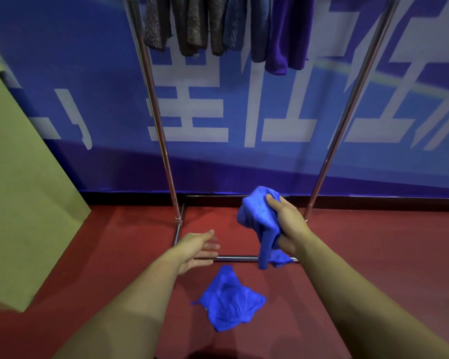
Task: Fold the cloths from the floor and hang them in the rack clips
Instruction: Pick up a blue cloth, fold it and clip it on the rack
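Currently my right hand (287, 224) grips a bunched blue cloth (259, 218) above the rack (166, 156) base bar. My left hand (197, 248) hovers spread, holding nothing. A second cloth (230, 300) lies crumpled on the floor (114, 255) before the rack.

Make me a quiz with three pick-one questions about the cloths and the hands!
1. Where is the loose blue cloth?
A. on the red floor
B. on the box
C. on the rack

2. How many blue cloths are off the rack?
A. one
B. two
C. four

3. What is the left hand doing?
A. gripping a cloth
B. holding nothing, open
C. touching the rack

Answers:
1 A, it lies crumpled on the floor.
2 B, one on the floor, one held cloth in the right hand.
3 B, its fingers are spread and hold nothing.
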Demonstrator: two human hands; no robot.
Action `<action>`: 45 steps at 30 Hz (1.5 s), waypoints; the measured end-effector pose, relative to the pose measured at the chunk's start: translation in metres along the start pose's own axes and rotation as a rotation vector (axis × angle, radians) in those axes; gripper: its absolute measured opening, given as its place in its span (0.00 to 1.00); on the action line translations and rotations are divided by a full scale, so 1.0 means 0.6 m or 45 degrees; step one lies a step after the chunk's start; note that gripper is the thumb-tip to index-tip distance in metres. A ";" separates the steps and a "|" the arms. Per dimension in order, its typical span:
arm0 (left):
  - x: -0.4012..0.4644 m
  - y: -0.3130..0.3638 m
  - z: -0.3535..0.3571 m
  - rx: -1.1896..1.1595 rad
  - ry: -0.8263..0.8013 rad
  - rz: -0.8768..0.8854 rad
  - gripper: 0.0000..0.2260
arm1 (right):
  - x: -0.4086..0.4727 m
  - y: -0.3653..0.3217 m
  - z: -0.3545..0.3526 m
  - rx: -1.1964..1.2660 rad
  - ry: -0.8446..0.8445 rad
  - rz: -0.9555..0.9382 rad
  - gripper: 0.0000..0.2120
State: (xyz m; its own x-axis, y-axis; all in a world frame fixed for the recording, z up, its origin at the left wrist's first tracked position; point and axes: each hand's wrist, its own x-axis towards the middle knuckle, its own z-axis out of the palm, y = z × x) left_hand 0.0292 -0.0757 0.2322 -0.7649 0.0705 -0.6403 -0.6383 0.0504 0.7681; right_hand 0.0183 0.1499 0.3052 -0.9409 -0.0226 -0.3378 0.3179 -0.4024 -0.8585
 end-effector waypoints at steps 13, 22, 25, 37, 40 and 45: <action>-0.025 -0.013 0.015 -0.584 -0.441 -0.092 0.17 | -0.011 -0.012 0.022 0.379 -0.253 0.118 0.20; -0.001 0.010 0.000 -0.727 -0.060 0.167 0.15 | 0.019 -0.005 -0.025 -0.158 0.341 -0.164 0.08; 0.020 0.028 -0.020 -0.802 0.096 0.261 0.10 | 0.027 -0.008 -0.053 -0.144 0.391 -0.084 0.06; 0.028 0.077 -0.055 -0.131 0.771 0.853 0.21 | 0.049 -0.006 -0.120 -0.547 0.476 -0.188 0.11; 0.019 0.084 -0.055 -0.336 0.771 0.821 0.21 | 0.049 -0.011 -0.126 -0.524 0.517 -0.217 0.08; 0.013 0.092 -0.054 -0.488 0.551 0.783 0.03 | 0.050 -0.016 -0.127 -0.346 0.511 -0.275 0.09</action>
State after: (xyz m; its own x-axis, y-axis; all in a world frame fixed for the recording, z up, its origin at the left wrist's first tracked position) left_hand -0.0147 -0.1045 0.2692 -0.9015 -0.4172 -0.1148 -0.0228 -0.2191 0.9754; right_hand -0.0040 0.2228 0.2738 -0.8868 0.4079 -0.2175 0.1907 -0.1059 -0.9759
